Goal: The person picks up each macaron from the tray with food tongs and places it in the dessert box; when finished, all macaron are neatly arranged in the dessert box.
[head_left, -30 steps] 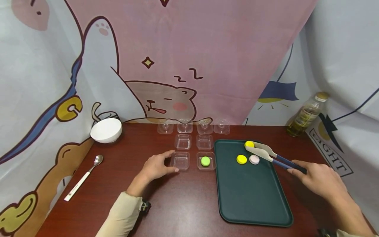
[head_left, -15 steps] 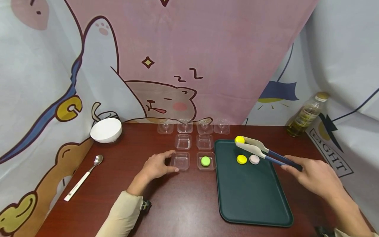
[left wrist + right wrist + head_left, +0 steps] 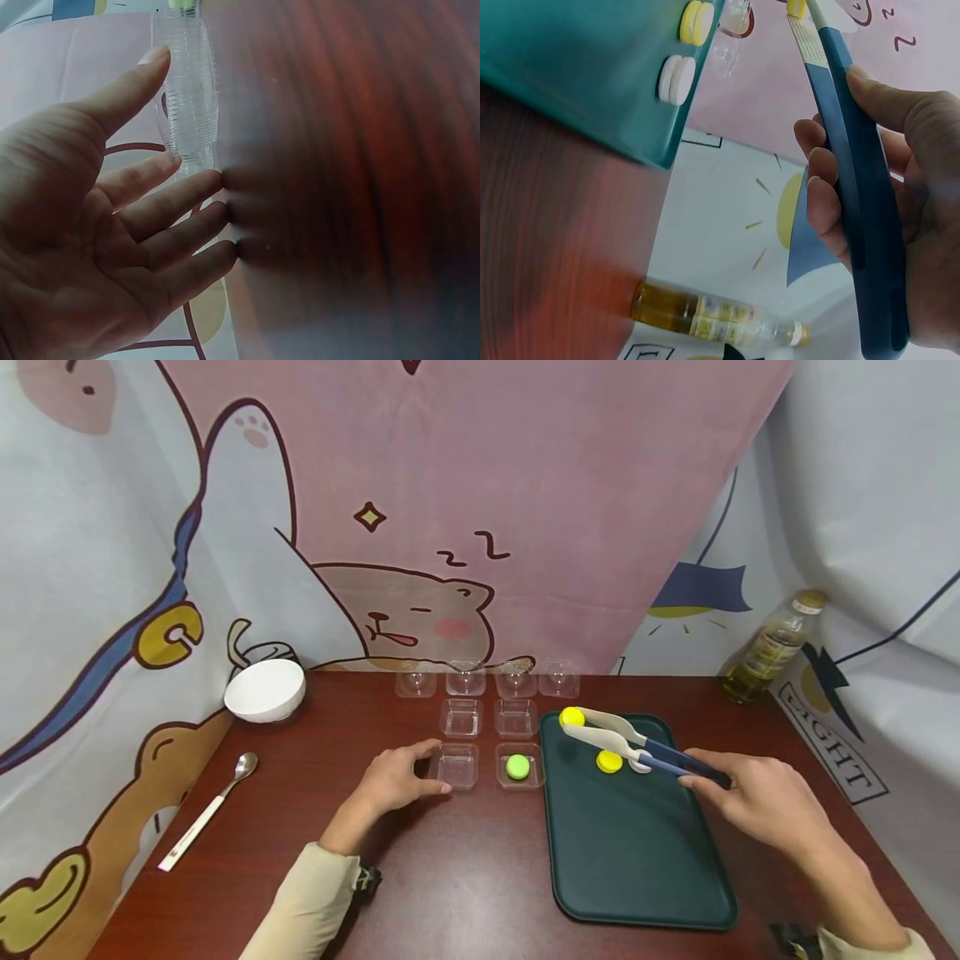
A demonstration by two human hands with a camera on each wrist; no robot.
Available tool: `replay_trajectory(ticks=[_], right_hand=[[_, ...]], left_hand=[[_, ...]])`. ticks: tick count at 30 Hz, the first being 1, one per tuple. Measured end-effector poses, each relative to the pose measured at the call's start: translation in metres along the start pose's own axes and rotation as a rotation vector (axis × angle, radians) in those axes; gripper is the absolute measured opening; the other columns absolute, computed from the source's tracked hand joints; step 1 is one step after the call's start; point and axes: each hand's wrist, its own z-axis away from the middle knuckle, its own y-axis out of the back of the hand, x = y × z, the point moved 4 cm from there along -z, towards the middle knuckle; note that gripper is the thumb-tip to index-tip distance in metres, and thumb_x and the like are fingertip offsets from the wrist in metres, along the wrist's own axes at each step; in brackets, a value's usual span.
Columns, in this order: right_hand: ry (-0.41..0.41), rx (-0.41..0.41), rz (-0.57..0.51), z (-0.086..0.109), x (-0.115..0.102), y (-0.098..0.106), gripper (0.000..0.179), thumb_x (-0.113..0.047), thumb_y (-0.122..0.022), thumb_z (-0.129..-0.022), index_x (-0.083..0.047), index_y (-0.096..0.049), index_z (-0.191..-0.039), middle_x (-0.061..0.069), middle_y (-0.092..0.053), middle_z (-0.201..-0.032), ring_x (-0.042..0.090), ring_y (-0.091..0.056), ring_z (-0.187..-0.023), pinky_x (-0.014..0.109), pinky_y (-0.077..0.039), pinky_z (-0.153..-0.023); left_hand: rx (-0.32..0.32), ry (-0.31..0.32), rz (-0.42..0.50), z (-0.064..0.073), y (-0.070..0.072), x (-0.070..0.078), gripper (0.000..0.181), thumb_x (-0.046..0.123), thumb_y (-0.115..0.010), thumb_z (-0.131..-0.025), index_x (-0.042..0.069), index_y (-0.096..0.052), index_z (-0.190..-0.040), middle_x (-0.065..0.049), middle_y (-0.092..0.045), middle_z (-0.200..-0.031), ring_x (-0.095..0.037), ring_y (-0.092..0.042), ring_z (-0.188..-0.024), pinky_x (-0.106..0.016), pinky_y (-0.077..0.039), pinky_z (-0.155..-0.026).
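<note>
While the right hand (image 3: 761, 797) grasps the blue-handled tongs (image 3: 621, 745), their tips pinch a yellow macaron (image 3: 572, 718) right at the eleven-o'clock corner of the tray (image 3: 637, 852)! Plenty of room toward six, where bare green runs down to the near rim, and brown table (image 3: 465, 877) spreads between tray and left sleeve (image 3: 303, 902). It's tighter between eight and nine, with containers (image 3: 456, 767) crowding beside the tray's edge. Over there the left hand (image 3: 397, 779) grips nothing, fingers relaxed about the front container's nine-o'clock side; whether they touch it, one cannot tell.

Now the count: two yellow macarons, one pale macaron (image 3: 676, 79), one green macaron (image 3: 517, 767) inside a container; four containers, four domed lids (image 3: 516, 680) at twelve; one bowl (image 3: 265, 691) at ten, one spoon (image 3: 198, 827) at eight, one bottle (image 3: 768, 652) at two.

And what a bright one in those tips: round, smooth, vivid lemon!
</note>
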Motion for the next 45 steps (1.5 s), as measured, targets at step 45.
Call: replay_trajectory(ticks=[45], right_hand=[[0.216,0.001,-0.072,-0.021,-0.058,-0.032,0.037,-0.038,-0.080,-0.086,-0.019,-0.077,-0.117,-0.007,-0.072,-0.085,-0.003,-0.028,-0.050,0.020,-0.023,-0.045]], left_hand=[[0.011,0.009,0.023,0.001,0.000,0.002,0.076,0.046,-0.088,-0.075,0.021,-0.060,-0.142,-0.006,-0.070,-0.133,-0.035,-0.062,-0.126,-0.051,-0.051,-0.102]])
